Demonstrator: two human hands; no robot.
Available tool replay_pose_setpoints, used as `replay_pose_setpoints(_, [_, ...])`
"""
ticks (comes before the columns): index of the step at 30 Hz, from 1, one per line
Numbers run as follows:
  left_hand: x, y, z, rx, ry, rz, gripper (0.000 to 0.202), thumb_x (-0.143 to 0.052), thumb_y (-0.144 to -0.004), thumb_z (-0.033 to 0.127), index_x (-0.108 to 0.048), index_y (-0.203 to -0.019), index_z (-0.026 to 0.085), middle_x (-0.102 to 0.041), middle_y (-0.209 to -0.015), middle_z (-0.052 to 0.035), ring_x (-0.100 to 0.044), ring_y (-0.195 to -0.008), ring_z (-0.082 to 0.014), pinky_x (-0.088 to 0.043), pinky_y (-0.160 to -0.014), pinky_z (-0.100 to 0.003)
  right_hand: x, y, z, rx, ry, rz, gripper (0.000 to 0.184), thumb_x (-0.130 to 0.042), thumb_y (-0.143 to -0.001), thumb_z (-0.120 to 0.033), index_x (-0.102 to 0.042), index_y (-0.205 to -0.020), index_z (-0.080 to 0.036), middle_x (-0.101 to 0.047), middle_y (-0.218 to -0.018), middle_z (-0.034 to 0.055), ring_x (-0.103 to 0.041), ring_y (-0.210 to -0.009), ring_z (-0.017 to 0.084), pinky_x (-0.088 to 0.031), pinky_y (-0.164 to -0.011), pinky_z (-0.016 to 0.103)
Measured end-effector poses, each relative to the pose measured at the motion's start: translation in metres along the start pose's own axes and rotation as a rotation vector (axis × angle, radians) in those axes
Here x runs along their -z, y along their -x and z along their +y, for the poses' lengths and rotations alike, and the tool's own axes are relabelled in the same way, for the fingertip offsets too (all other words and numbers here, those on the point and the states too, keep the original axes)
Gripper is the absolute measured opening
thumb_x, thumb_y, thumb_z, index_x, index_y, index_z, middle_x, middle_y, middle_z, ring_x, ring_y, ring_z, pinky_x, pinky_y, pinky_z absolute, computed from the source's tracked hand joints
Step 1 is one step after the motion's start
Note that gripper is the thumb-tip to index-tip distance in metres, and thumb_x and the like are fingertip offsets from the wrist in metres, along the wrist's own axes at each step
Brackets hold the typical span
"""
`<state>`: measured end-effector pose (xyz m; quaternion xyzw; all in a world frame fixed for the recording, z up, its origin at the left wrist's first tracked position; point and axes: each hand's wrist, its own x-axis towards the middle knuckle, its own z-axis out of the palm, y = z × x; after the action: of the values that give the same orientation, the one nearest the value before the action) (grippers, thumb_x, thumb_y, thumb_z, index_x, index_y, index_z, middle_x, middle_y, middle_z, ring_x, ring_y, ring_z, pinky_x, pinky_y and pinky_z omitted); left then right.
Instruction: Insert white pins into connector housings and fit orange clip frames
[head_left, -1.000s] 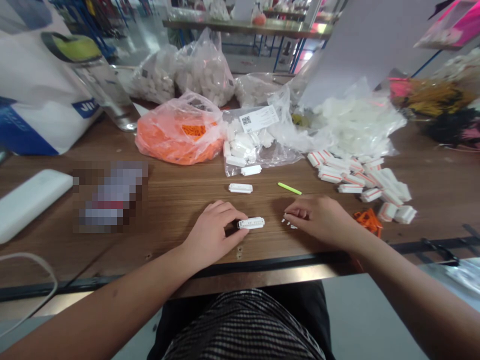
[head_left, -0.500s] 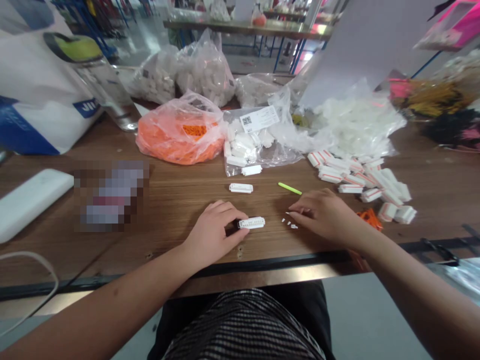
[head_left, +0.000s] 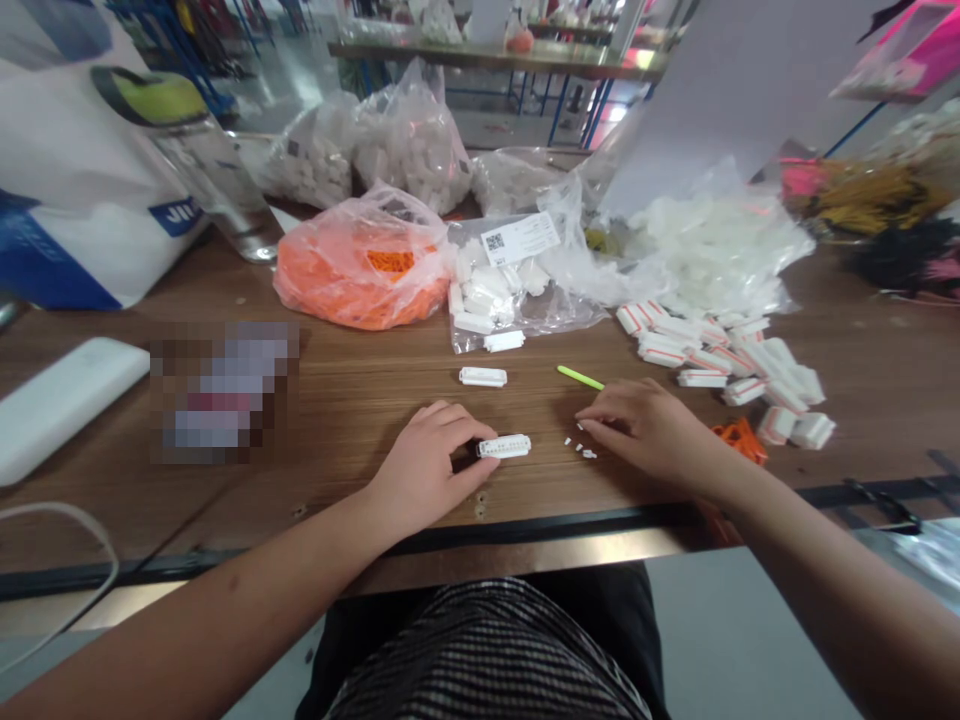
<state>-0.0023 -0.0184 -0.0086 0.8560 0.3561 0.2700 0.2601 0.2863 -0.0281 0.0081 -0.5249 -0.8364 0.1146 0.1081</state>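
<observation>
My left hand (head_left: 431, 460) grips the left end of a white connector housing (head_left: 511, 446) between thumb and index finger. A row of small openings shows on the housing's upper face, and it rests at the table top. To its right, my right hand (head_left: 634, 430) pinches a tiny white plastic piece (head_left: 580, 425) at the fingertips. Several more loose white pieces (head_left: 579, 447) lie on the wood between the two hands. Beyond my left hand lies another white connector housing (head_left: 483, 377). A yellow-green stick (head_left: 579, 377) is partly covered by my right hand.
White housings with orange strips (head_left: 705, 355) are heaped at the right, near orange parts (head_left: 741, 438). Behind are a clear bag of white housings (head_left: 487, 285), an orange-filled bag (head_left: 360, 270) and a bottle (head_left: 217, 180). A white power bank-like block (head_left: 71, 405) lies left.
My right fingertips have shifted very slightly, and the tiny white piece shows more plainly at their tips. My left hand and the housing stay still.
</observation>
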Motion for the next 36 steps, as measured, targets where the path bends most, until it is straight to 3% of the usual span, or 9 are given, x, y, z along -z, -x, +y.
replay_pose_setpoints(12, [-0.001, 0.0, 0.001, 0.002, -0.007, -0.006, 0.011, -0.067, -0.085, 0.027, -0.066, -0.094, 0.021, -0.065, -0.085, -0.0013, -0.057, -0.084, -0.0195, -0.044, -0.083, -0.039, -0.001, 0.0, -0.002, -0.068, -0.068, 0.02, 0.018, -0.059, -0.086, -0.027, -0.071, -0.073, -0.023, -0.071, -0.072, 0.0009, -0.063, -0.069, 0.018, -0.042, -0.069, 0.034])
replay_pose_setpoints(16, [-0.001, 0.001, 0.002, 0.009, -0.004, -0.007, 0.011, -0.067, -0.086, 0.027, -0.066, -0.094, 0.02, -0.066, -0.085, -0.0015, -0.057, -0.084, -0.0198, -0.044, -0.083, -0.039, -0.007, 0.005, -0.001, -0.014, 0.048, 0.075, 0.018, -0.057, -0.087, -0.031, -0.07, -0.076, -0.025, -0.072, -0.077, 0.0022, -0.065, -0.076, 0.023, -0.04, -0.072, 0.038])
replay_pose_setpoints(20, [-0.002, 0.001, 0.002, 0.016, -0.006, -0.006, 0.011, -0.066, -0.086, 0.029, -0.066, -0.094, 0.021, -0.066, -0.086, -0.0016, -0.058, -0.086, -0.0203, -0.045, -0.084, -0.039, -0.009, 0.005, -0.004, 0.002, 0.076, 0.114, 0.021, -0.055, -0.086, -0.031, -0.066, -0.069, -0.025, -0.069, -0.07, 0.0018, -0.062, -0.069, 0.022, -0.04, -0.07, 0.04])
replay_pose_setpoints(26, [-0.002, 0.002, 0.003, 0.035, -0.007, -0.007, 0.013, -0.068, -0.084, 0.028, -0.067, -0.095, 0.021, -0.066, -0.086, -0.0016, -0.057, -0.086, -0.0202, -0.045, -0.085, -0.039, -0.005, 0.002, -0.005, -0.114, -0.172, 0.013, 0.02, -0.06, -0.082, -0.029, -0.065, -0.063, -0.024, -0.067, -0.062, 0.0002, -0.061, -0.056, 0.017, -0.044, -0.057, 0.033])
replay_pose_setpoints(29, [-0.002, 0.002, 0.003, 0.039, -0.008, -0.018, 0.013, -0.066, -0.085, 0.029, -0.066, -0.095, 0.021, -0.066, -0.087, -0.0017, -0.057, -0.086, -0.0204, -0.045, -0.086, -0.04, -0.002, -0.001, -0.011, -0.162, -0.285, 0.022, 0.018, -0.062, -0.081, -0.03, -0.066, -0.065, -0.023, -0.067, -0.062, 0.0, -0.06, -0.054, 0.015, -0.045, -0.052, 0.03])
replay_pose_setpoints(36, [0.0, 0.0, 0.004, 0.033, 0.008, -0.021, 0.011, -0.066, -0.086, 0.028, -0.067, -0.095, 0.021, -0.066, -0.086, -0.0017, -0.057, -0.086, -0.0205, -0.044, -0.085, -0.04, 0.0, -0.018, -0.05, -0.124, -0.507, 0.082, 0.017, -0.06, -0.086, -0.03, -0.066, -0.072, -0.022, -0.068, -0.073, -0.0001, -0.062, -0.067, 0.014, -0.047, -0.064, 0.028])
